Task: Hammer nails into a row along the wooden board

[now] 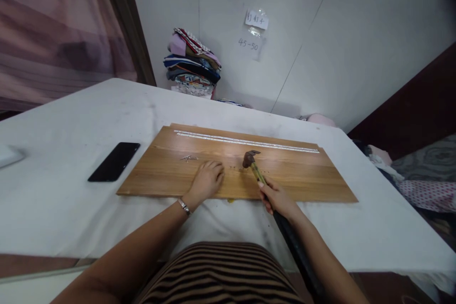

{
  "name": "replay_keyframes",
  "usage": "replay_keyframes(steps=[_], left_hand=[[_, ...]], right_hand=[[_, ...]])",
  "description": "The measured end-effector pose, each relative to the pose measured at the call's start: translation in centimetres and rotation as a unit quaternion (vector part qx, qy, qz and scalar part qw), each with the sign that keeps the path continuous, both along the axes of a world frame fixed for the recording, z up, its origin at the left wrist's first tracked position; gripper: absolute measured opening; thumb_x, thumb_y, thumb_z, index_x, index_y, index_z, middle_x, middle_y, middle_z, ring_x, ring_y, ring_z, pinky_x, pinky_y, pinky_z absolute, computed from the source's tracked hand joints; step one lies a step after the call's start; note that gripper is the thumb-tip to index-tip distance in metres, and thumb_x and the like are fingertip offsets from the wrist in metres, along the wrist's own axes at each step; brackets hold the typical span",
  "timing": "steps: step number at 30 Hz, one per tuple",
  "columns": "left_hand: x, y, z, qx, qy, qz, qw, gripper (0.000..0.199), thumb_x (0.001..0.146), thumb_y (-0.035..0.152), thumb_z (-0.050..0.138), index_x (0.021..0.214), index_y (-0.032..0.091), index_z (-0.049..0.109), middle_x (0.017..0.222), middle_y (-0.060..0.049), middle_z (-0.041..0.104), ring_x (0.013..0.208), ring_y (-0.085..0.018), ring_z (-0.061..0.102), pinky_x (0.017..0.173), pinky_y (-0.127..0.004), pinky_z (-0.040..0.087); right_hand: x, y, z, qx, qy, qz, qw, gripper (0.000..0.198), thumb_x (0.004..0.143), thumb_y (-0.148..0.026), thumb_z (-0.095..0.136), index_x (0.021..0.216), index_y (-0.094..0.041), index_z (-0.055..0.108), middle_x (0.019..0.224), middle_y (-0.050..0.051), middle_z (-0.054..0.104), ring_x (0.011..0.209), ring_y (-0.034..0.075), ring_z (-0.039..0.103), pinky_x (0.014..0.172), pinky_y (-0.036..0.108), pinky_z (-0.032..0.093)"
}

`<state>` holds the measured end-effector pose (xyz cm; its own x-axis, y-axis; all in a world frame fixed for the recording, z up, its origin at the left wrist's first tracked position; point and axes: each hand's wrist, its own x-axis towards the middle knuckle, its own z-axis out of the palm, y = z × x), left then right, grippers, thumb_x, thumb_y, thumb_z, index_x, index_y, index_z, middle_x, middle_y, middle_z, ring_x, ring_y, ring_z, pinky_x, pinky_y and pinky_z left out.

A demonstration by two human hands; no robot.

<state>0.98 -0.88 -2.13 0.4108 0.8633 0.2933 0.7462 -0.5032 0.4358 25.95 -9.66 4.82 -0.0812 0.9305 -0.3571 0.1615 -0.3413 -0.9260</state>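
My right hand (pixel 276 195) is wrapped round the handle of a claw hammer (pixel 258 173), whose rusty head is over the middle of a wooden board (pixel 149 175). The handle is yellowish near the head and black further down, running back beneath my right forearm. Palm down on the board, to the left of the hammer, rests my left hand (pixel 208 178), its fingers slightly bent and no object visible in them. Small nails (pixel 233 167) dot the board between that hand and the hammer, with more dots to the right. A little pile of loose nails (pixel 188 157) lies beyond my left hand.
Two white measuring strips (pixel 245 142) run along the board's far edge. A black phone (pixel 114 161) lies left of the board on the white-covered table (pixel 71 209). Folded clothes (pixel 194 64) are stacked against the wall. A pink curtain (pixel 60 28) hangs at left.
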Motion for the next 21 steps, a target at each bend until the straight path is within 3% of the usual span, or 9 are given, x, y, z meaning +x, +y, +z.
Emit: replay_keyframes(steps=[21], left_hand=[[-0.05,0.04,-0.02,-0.005,0.013,-0.007,1.000,0.021,0.096,0.019,0.055,0.105,0.019,0.074,0.122,-0.012,0.074,0.118,-0.029,0.063,0.107,-0.047,0.048]], right_hand=[[-0.06,0.12,-0.53,0.006,0.001,0.000,1.000,0.049,0.077,-0.068,0.067,0.090,-0.025,0.048,0.061,-0.011,0.051,0.034,0.005,0.038,0.031,0.021,0.031]])
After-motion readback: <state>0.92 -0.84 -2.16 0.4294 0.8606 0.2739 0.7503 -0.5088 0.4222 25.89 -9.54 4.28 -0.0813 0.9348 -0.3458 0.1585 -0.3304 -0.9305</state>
